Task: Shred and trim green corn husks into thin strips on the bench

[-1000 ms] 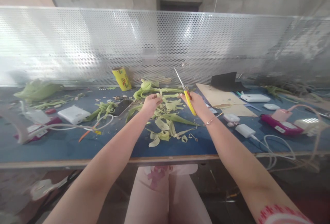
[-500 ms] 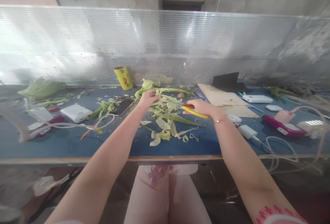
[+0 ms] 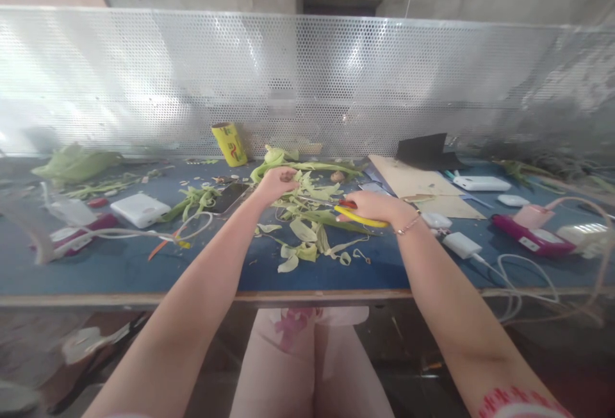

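Note:
Pale green corn husk pieces (image 3: 303, 232) lie in a loose pile at the middle of the blue table. Over the pile's far left side, my left hand (image 3: 277, 184) is closed with curled fingers on a leafy strip of corn husk (image 3: 304, 182); its fingertips are partly hidden. My right hand (image 3: 372, 205) grips scissors (image 3: 361, 217) with red and yellow handles. Their blades point left over the pile, toward the strip, and I cannot tell whether they touch it. Behind my left hand lies a larger husk-wrapped piece (image 3: 276, 156).
A yellow cardboard tube (image 3: 230, 145) stands tilted near the perforated metal screen (image 3: 269, 84). A dark phone (image 3: 233, 199) lies left of the pile. White chargers and cables are on both sides, with a white box (image 3: 140, 210) left and beige cardboard (image 3: 413, 181) right.
My right hand and the scissors have shifted slightly left and toward me. My left hand stays in almost the same place, with the leafy strip now more visible beside its fingers.

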`<state>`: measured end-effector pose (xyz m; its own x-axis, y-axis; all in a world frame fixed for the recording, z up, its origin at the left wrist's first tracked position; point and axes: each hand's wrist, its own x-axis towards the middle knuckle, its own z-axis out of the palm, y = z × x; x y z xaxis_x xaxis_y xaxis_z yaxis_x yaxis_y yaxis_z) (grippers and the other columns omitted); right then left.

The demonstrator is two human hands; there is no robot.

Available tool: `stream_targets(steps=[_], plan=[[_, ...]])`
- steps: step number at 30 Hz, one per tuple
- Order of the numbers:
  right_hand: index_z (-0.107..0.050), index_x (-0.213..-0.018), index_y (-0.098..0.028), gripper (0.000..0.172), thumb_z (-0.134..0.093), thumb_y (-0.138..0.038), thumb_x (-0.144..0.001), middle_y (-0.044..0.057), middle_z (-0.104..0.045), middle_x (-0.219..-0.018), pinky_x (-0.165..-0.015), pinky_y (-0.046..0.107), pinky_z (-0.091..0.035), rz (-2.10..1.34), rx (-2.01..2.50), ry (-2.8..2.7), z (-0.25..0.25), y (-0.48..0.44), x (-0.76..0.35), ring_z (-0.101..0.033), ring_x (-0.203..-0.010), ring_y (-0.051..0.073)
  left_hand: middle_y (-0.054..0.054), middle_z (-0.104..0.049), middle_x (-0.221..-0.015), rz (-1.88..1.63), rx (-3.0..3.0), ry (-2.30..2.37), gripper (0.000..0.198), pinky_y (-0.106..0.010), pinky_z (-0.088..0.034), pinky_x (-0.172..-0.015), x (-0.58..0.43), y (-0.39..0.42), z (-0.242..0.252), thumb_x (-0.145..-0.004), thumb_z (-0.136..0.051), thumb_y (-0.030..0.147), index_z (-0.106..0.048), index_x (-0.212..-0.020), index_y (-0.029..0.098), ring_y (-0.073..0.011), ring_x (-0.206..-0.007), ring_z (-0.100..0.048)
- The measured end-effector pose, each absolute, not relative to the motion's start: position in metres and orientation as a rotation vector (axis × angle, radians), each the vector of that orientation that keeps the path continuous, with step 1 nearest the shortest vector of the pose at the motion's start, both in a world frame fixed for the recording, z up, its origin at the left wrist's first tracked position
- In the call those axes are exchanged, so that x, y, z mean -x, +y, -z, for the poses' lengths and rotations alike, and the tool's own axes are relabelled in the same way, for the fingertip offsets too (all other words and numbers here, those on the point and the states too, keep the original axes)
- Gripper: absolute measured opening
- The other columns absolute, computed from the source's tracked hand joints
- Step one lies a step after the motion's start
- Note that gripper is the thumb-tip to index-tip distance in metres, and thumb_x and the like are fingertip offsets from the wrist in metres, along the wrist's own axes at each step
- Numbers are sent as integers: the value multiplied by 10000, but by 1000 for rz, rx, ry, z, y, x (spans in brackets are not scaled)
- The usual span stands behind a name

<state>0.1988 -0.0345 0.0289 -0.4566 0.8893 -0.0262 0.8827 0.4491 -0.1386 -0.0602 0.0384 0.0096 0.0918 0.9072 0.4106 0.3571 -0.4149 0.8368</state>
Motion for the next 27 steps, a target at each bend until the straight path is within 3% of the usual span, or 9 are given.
stream_targets(steps=[4, 9, 19, 27], plan=[[-574, -783, -167, 537, -482, -693, -731, 98, -643, -793, -523, 270, -339, -187, 1651, -2650, -31, -36, -196, -560, -619, 178, -84, -699, -892, -1198, -1941, 1333, 401, -376, -484, -862, 58, 26, -20, -545, -760, 262, -709, -932, 171, -225, -896, -636], [-571, -804, -158, 577, -440, -716, -738, 103, -627, -804, -524, 264, -333, -177, 1629, -2684, -35, -40, -193, -551, -637, 175, -86, -693, -1031, -913, -2088, 1324, 509, -343, -477, -891, 54, 11, -31, -602, -729, 326, -669, -1082, 167, -237, -1023, -616], [-577, -761, -167, 512, -514, -673, -712, 87, -614, -746, -517, 280, -311, -191, 1601, -2677, -36, -45, -187, -504, -580, 161, -63, -694, -1076, -825, -2115, 1231, 465, -326, -483, -861, 49, 3, -34, -574, -744, 263, -705, -1034, 202, -244, -1006, -625], [-554, -697, -176, 528, -517, -702, -689, 59, -586, -672, -496, 271, -268, -156, 1564, -2673, -35, -44, -188, -458, -522, 128, -58, -714, -999, -835, -2124, 1178, 450, -324, -489, -841, 48, 3, -32, -578, -741, 223, -710, -1026, 197, -226, -927, -646]])
